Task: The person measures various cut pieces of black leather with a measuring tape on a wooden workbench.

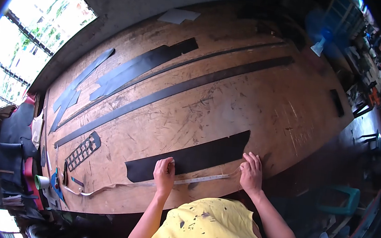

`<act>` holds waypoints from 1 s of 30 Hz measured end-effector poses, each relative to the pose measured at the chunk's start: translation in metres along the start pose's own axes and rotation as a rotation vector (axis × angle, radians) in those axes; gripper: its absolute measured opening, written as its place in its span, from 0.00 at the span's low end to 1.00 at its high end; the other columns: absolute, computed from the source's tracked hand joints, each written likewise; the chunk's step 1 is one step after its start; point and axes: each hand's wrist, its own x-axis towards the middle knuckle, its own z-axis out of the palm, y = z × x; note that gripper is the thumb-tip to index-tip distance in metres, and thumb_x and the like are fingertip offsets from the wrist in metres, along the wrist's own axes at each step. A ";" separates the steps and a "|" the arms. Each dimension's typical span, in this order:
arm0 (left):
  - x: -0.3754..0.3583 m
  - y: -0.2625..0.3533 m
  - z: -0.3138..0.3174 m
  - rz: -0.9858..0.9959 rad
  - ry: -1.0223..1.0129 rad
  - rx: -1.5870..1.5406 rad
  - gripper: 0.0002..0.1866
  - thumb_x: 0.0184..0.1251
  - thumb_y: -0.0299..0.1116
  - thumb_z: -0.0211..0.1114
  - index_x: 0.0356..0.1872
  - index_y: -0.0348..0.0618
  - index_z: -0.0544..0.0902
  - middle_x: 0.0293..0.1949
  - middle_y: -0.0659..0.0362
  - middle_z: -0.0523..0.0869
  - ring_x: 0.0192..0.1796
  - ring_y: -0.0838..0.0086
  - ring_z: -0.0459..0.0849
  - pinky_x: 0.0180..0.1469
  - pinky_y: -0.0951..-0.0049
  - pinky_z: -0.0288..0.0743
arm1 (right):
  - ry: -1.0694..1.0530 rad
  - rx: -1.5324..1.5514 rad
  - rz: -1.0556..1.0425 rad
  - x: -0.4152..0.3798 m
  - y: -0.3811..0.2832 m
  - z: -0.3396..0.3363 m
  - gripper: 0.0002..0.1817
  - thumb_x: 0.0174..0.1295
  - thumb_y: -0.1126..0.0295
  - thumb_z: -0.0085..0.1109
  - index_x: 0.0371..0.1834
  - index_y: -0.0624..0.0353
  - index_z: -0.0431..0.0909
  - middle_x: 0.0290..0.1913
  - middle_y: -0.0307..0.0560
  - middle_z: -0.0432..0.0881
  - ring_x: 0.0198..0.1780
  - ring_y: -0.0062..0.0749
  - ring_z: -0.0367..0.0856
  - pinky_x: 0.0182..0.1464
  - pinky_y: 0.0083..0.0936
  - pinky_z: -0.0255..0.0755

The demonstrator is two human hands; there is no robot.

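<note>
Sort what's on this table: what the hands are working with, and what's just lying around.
In hand:
- tape measure, stretched between left hand and right hand
- black sheet along the tape

Lying about:
- long strip
- thin strip
- black offcuts
- perforated template
- white sheet
- fan
</note>
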 end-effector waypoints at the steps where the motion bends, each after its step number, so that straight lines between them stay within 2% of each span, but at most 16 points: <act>1: 0.001 0.001 0.003 -0.002 -0.001 0.000 0.08 0.63 0.20 0.69 0.42 0.40 0.85 0.31 0.56 0.81 0.32 0.68 0.79 0.37 0.70 0.75 | -0.013 0.004 0.009 0.002 -0.003 -0.003 0.04 0.62 0.74 0.59 0.37 0.57 0.74 0.63 0.49 0.78 0.70 0.49 0.71 0.76 0.53 0.60; 3: 0.003 0.002 0.007 0.072 0.019 0.103 0.08 0.60 0.20 0.68 0.40 0.42 0.85 0.31 0.55 0.82 0.34 0.61 0.80 0.38 0.63 0.75 | -0.025 0.008 0.013 0.004 -0.001 -0.007 0.04 0.63 0.73 0.59 0.38 0.57 0.74 0.63 0.49 0.77 0.71 0.49 0.71 0.76 0.53 0.60; 7: 0.002 -0.001 0.011 0.111 0.011 0.190 0.10 0.59 0.21 0.68 0.40 0.44 0.84 0.32 0.55 0.81 0.37 0.58 0.80 0.40 0.60 0.76 | -0.034 0.046 0.056 0.003 -0.003 -0.005 0.04 0.64 0.73 0.57 0.39 0.57 0.73 0.63 0.49 0.77 0.71 0.49 0.70 0.76 0.53 0.59; 14: 0.003 0.000 0.007 0.014 0.015 0.107 0.10 0.58 0.21 0.69 0.40 0.45 0.84 0.31 0.57 0.82 0.35 0.60 0.80 0.41 0.61 0.75 | -0.030 0.046 0.064 0.006 -0.002 -0.004 0.04 0.64 0.73 0.57 0.39 0.57 0.73 0.63 0.50 0.77 0.70 0.51 0.70 0.76 0.54 0.60; 17: 0.006 -0.001 0.008 0.026 -0.003 0.158 0.10 0.57 0.21 0.69 0.39 0.46 0.84 0.31 0.58 0.82 0.36 0.62 0.80 0.42 0.61 0.72 | -0.038 0.044 0.065 0.007 -0.004 -0.007 0.04 0.64 0.73 0.57 0.39 0.57 0.73 0.62 0.50 0.77 0.70 0.51 0.71 0.76 0.54 0.60; 19: 0.011 0.001 0.008 0.144 0.010 0.278 0.12 0.52 0.21 0.71 0.39 0.46 0.84 0.32 0.59 0.83 0.38 0.63 0.81 0.44 0.62 0.70 | -0.048 0.046 0.074 0.006 -0.004 -0.006 0.04 0.64 0.73 0.57 0.39 0.57 0.73 0.62 0.50 0.77 0.70 0.51 0.71 0.76 0.54 0.60; 22: 0.013 0.003 0.006 0.150 0.020 0.298 0.10 0.54 0.24 0.71 0.37 0.48 0.84 0.32 0.60 0.82 0.40 0.63 0.80 0.47 0.60 0.66 | -0.056 0.047 0.087 0.007 -0.004 -0.006 0.04 0.64 0.73 0.57 0.39 0.57 0.73 0.62 0.50 0.77 0.70 0.51 0.71 0.76 0.53 0.60; 30: 0.020 0.005 0.006 0.146 0.021 0.298 0.11 0.51 0.24 0.71 0.36 0.47 0.84 0.32 0.60 0.82 0.40 0.62 0.80 0.47 0.59 0.66 | -0.064 0.050 0.090 0.008 -0.003 -0.006 0.04 0.64 0.73 0.57 0.39 0.57 0.73 0.62 0.50 0.77 0.70 0.51 0.71 0.76 0.53 0.59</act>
